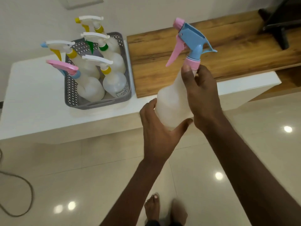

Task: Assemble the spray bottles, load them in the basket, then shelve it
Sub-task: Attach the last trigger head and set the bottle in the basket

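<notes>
The translucent spray bottle (171,101) is held in the air a little right of the picture's middle, in front of the white counter (37,101), its blue trigger head (193,41) with pink nozzle, lever and collar tilted toward 12 o'clock. The left hand (160,128) cups the bottle's wide base from 7 o'clock, thumb and fingers curled round it. The right hand (202,97) grasps the narrow neck just under the pink collar, thumb on the near side, fingers wrapped behind.

At 10 o'clock from the bottle, the grey perforated basket (97,104) sits on the counter, holding five assembled bottles (115,84) upright and close together; their heads are white with yellow or green collars, one pink and blue. At 1 o'clock, a wooden board (228,51) lies beside the basket. At 2 o'clock stands a dark chair base (280,30). Below, at 6 o'clock, bare feet (153,207) stand on glossy tiles, and a cable (24,181) loops at 8 o'clock.
</notes>
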